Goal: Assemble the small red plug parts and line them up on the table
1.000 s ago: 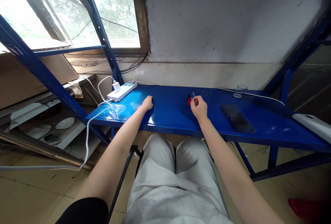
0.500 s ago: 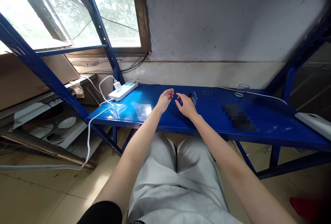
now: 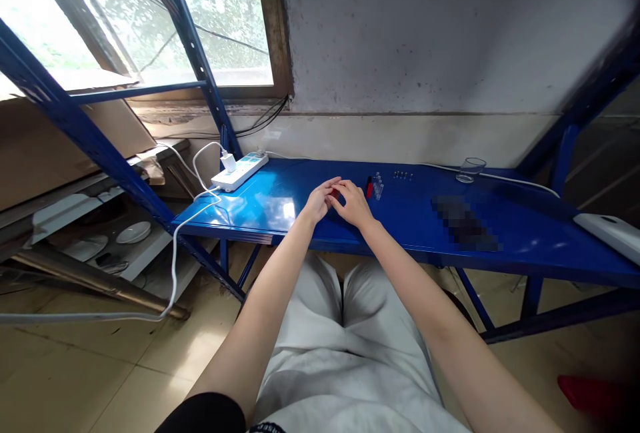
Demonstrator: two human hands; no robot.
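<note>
Over the blue table (image 3: 400,228), left hand (image 3: 319,201) curled round small red piece (image 3: 334,192), right hand (image 3: 356,204) now meeting it, grip unclear

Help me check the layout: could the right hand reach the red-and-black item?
Probably yes: the right hand is near the red-and-black item with nothing visible between, though it is busy close to the left hand.

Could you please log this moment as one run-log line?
left hand, right hand: close together over blue table | small red thing: between them, mostly hidden | red-and-black item, clear pieces: on table, right of both
</note>
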